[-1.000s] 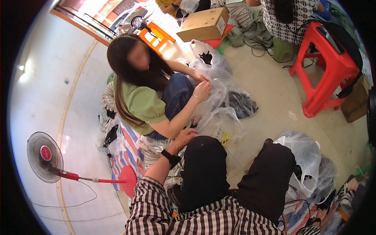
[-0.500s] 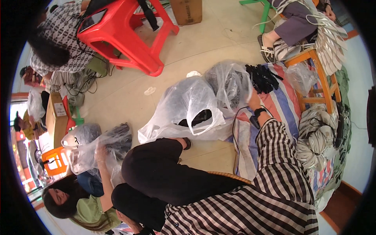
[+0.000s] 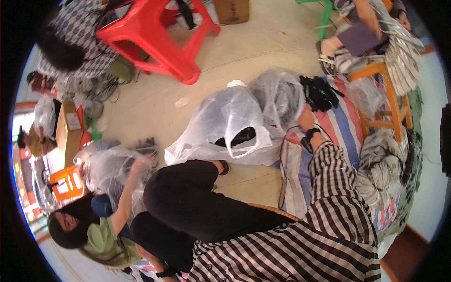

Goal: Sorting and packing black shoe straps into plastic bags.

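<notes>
My right hand (image 3: 306, 118), a dark band on its wrist, reaches out at the right edge of a clear plastic bag (image 3: 276, 94) with dark items inside. Its fingers are small and partly hidden, so their grip is unclear. Close by lies a bundle of black strips (image 3: 320, 93) on striped sheeting (image 3: 297, 178). Left of that bag stands a whitish plastic carrier bag (image 3: 197, 136), something black showing through its handle opening. My left hand (image 3: 149, 257) is low at the left, beside my black-trousered leg, its fingers not clearly seen.
A person in green (image 3: 101, 242) at the left handles clear bags (image 3: 112, 169). Farther off stand a red stool (image 3: 159, 47) and a cardboard box (image 3: 231, 10). At the right are a wooden stool (image 3: 392, 101) and piled pale shoe parts (image 3: 383, 155). Other people sit at the far sides.
My right hand stays beside the clear bag; the black cord loop left of it no longer shows clearly. The neighbour's arm has stretched farther over their bags. The view has shifted slightly.
</notes>
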Available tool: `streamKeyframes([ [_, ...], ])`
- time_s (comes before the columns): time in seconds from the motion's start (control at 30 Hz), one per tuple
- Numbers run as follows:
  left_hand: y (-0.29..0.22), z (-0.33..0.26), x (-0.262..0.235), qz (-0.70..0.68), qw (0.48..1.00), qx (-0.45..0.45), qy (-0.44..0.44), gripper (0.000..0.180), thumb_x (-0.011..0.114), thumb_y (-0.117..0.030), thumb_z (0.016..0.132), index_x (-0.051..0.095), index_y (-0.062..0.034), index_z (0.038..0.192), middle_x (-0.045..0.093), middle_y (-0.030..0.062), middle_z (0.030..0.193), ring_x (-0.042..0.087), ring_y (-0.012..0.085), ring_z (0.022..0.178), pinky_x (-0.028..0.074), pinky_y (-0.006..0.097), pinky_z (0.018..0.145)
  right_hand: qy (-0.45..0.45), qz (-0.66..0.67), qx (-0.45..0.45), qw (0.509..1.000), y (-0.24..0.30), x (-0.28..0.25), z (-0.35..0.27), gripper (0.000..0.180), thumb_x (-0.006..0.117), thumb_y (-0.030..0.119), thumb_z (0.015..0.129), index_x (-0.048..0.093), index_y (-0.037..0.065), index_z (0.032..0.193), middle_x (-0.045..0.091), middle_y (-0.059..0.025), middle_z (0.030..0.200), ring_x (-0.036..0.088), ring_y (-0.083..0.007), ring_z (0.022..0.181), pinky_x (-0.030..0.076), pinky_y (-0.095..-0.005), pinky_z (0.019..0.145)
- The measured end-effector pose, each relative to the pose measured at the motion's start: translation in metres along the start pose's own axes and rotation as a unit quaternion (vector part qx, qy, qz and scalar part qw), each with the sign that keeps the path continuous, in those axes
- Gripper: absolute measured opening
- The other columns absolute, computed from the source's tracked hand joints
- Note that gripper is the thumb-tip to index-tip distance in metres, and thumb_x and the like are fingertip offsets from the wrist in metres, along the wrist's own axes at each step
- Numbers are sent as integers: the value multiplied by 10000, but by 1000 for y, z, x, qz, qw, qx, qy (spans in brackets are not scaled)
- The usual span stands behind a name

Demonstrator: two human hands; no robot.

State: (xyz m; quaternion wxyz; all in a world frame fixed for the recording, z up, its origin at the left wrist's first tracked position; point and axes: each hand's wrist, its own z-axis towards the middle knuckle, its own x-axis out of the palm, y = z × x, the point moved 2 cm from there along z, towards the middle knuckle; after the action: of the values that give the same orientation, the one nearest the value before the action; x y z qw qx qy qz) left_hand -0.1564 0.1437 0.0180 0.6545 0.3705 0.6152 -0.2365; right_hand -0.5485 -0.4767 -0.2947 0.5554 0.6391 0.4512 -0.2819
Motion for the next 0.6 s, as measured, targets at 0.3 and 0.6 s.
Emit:
streamKeyframes([
  [0.3, -4, 5, 55, -411, 797, -409, -171, 264, 397, -145, 879, 582, 32, 942, 605, 152, 904, 561, 234, 851, 420, 321, 775, 58, 33, -212, 975, -247, -91, 70, 357, 547, 201, 779, 499, -15, 1060, 562, -222, 1038, 550, -376, 955, 428, -425, 814],
  [0.6, -20, -16, -14, -308, 804, -468, -199, 217, 436, -124, 835, 591, 3, 916, 606, 166, 782, 562, 251, 733, 422, 324, 714, 34, 27, -30, 999, -100, 19, 70, 446, 513, 194, 825, 431, -27, 1204, 558, -166, 1118, 534, -283, 996, 412, -355, 826],
])
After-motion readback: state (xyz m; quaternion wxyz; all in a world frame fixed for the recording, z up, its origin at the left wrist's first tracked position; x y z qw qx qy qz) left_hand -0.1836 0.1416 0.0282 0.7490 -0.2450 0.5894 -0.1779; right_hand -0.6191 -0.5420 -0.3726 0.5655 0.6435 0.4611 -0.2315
